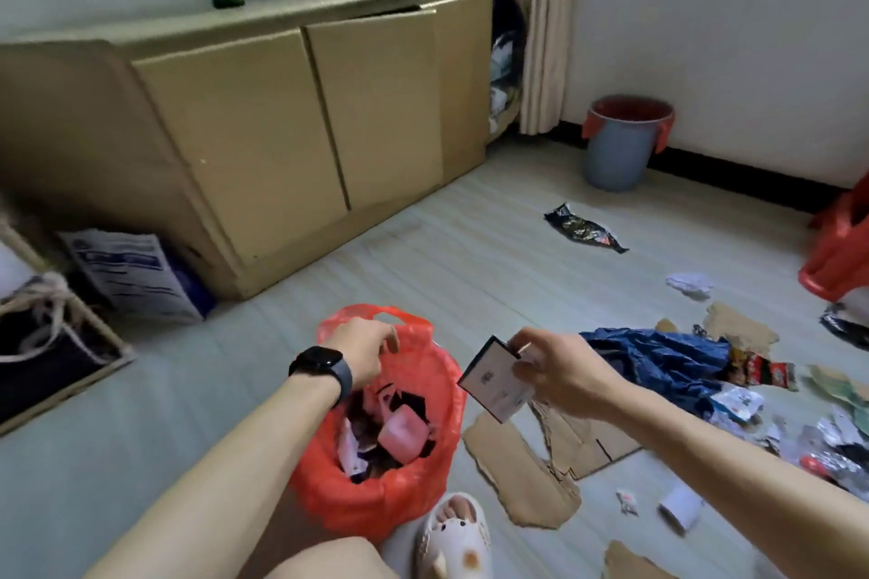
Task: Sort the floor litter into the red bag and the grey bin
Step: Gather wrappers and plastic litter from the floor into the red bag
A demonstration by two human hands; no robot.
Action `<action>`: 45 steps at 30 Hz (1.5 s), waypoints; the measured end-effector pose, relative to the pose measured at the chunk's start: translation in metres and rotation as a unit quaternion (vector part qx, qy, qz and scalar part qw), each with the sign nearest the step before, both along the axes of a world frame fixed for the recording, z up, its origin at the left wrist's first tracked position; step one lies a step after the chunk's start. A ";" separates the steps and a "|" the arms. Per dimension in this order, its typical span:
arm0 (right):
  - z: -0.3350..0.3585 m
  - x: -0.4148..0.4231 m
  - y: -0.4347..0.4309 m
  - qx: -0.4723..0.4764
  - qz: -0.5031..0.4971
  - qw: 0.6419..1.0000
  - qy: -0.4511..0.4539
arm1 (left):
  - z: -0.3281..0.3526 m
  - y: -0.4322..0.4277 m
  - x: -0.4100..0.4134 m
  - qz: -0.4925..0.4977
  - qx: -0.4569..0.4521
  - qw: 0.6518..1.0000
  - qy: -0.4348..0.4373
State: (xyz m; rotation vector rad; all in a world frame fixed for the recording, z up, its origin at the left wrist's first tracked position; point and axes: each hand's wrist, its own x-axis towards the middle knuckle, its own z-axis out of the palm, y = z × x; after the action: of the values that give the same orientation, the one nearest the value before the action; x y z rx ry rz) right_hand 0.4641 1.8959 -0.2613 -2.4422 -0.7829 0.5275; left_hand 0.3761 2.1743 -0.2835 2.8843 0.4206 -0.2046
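Your left grip (364, 350) pinches the rim of the thin red plastic bag (343, 498), which stands open on the floor (470, 259). Your right grip (559, 371) holds a small white card box (493, 383) just beside the bag. The round grey plastic bin (618, 150) stands well apart by the wall (705, 14). The box's print is too blurred to read.

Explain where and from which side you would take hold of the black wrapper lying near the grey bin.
Probably pinch the black wrapper at its crumpled middle, from above: it lies flat on the floor, apart from other litter, so raised creases offer the easiest grip.
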 end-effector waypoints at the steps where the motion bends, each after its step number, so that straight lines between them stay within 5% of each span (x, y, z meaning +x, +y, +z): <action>1: 0.000 -0.005 0.014 0.015 0.000 1.000 0.010 | -0.010 0.009 -0.009 0.021 -0.009 1.000 0.013; 9: -0.055 -0.033 0.118 0.079 0.020 0.997 0.016 | -0.088 0.046 -0.038 0.112 -0.048 0.992 -0.007; 15: -0.100 -0.048 0.141 0.051 0.128 0.987 0.082 | -0.120 0.060 -0.076 0.105 0.050 0.993 -0.025; 20: -0.138 -0.055 0.118 -0.075 0.177 0.971 -0.143 | -0.127 0.065 -0.097 0.112 0.060 0.992 0.018; 25: -0.123 -0.057 0.083 -0.082 0.143 0.976 -0.142 | -0.101 0.053 -0.085 0.107 0.034 0.992 0.055; 30: -0.062 -0.044 0.036 -0.099 0.116 0.968 -0.199 | -0.043 0.020 -0.037 0.021 -0.041 0.998 0.045; 38: 0.041 -0.052 -0.155 -0.237 -0.099 0.947 -0.192 | 0.068 -0.162 0.067 -0.251 -0.041 0.967 0.012; 45: 0.058 -0.090 -0.295 -0.295 -0.230 0.919 -0.125 | 0.057 -0.324 0.053 -0.375 -0.082 0.923 0.013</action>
State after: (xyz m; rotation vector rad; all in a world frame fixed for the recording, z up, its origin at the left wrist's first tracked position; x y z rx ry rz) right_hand 0.3738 1.6011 -0.2037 -3.1645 -0.1049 0.2911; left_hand 0.4289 1.8505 -0.2263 2.7228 -0.6881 -0.3716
